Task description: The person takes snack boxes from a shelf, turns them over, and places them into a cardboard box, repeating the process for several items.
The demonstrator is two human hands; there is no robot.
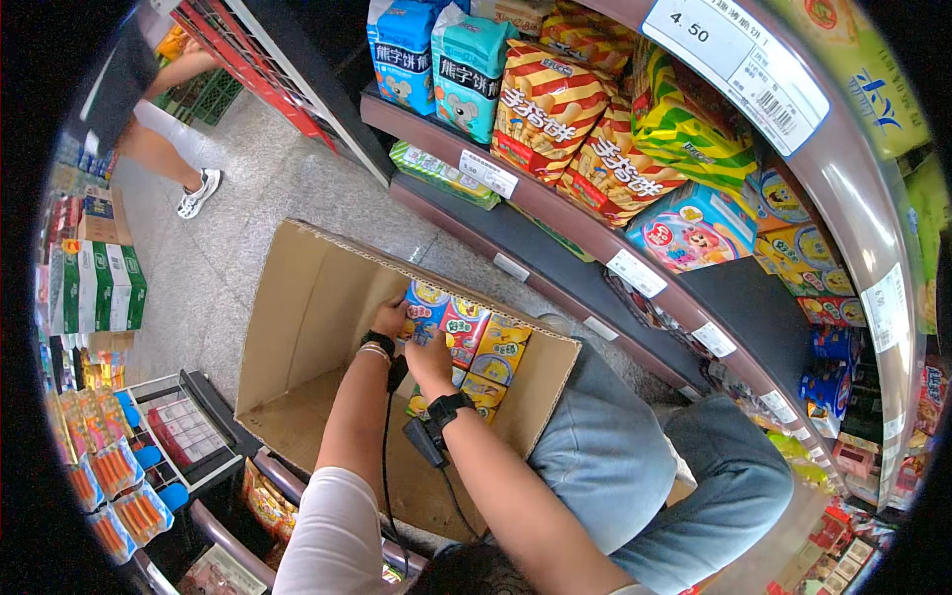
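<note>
A large open cardboard carton (pixel 297 312) stands before me, with several small snack boxes along its right side. My left hand (pixel 388 315) is at the left side of a blue snack box (pixel 427 295), its fingers around the edge. My right hand (pixel 430 358) takes the same box from its near side, thumb up, and hides part of it. Right beside it sits a red snack box (pixel 464 327). Farther right is a yellow snack box (pixel 500 349), with another yellow box (pixel 483 390) nearer me. Black straps with cables circle both wrists.
Store shelving (pixel 491 201) with bagged biscuits (pixel 547 111) rises beyond the carton and to the right. My bent knee (pixel 602 446) is against the carton's right side. Another person's leg (pixel 160 156) is at the upper left. Green-and-white cartons (pixel 100 286) are stacked at far left.
</note>
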